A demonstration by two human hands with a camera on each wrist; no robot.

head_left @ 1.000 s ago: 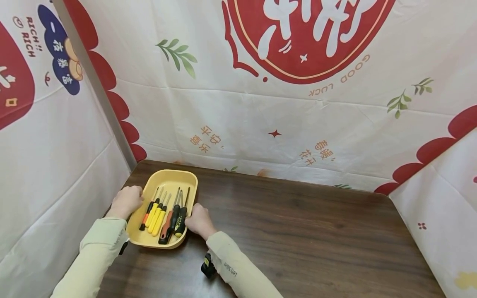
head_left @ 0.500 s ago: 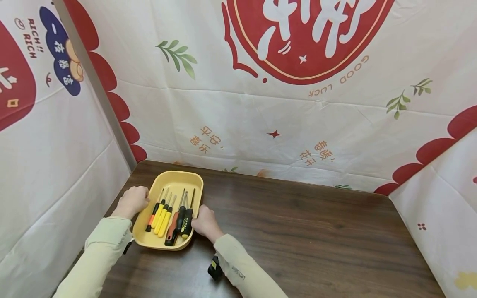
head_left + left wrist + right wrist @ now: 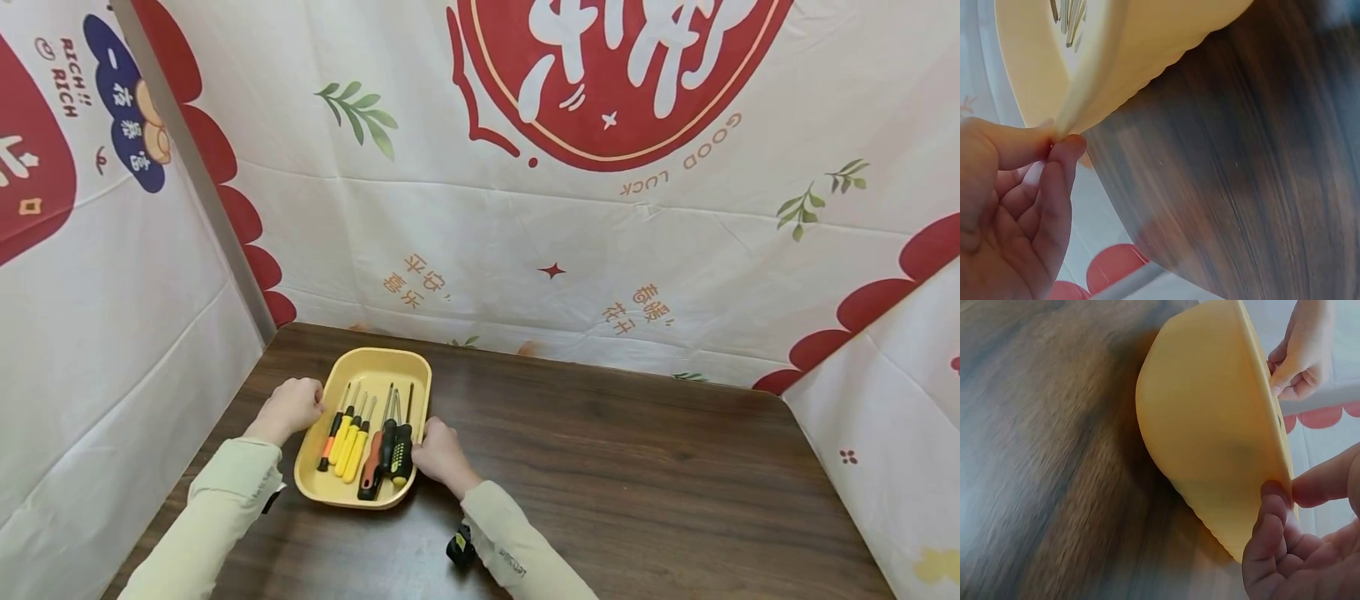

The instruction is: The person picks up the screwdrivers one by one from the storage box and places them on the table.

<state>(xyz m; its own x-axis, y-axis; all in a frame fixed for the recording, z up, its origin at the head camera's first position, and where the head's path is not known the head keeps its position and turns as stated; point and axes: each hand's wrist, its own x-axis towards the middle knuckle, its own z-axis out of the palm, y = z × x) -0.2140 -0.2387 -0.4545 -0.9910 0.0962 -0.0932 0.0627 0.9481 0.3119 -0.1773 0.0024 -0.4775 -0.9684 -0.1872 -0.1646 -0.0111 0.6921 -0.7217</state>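
Note:
A yellow plastic tray (image 3: 384,362) with rounded corners holds several screwdrivers, all with their shafts toward the far end. On its left lie slim screwdrivers with yellow handles (image 3: 348,450) and one with an orange and black handle (image 3: 328,446). Thicker ones lie on the right: a red and black screwdriver (image 3: 371,468), a black one, and a black one with yellow dots (image 3: 402,454). My left hand (image 3: 292,407) pinches the left rim between thumb and index finger, as the left wrist view shows. Opposite it, my right hand (image 3: 441,450) pinches the right rim.
The tray is over the left part of a dark brown wooden table (image 3: 637,475). White printed cloth (image 3: 480,242) hangs behind the table and along both sides. A grey pole (image 3: 217,217) stands at the back left corner.
Both hands have moved to the right along with the tray and its screwdrivers, sliding or carrying it away from the left table edge. Their grip on the rims looks the same.

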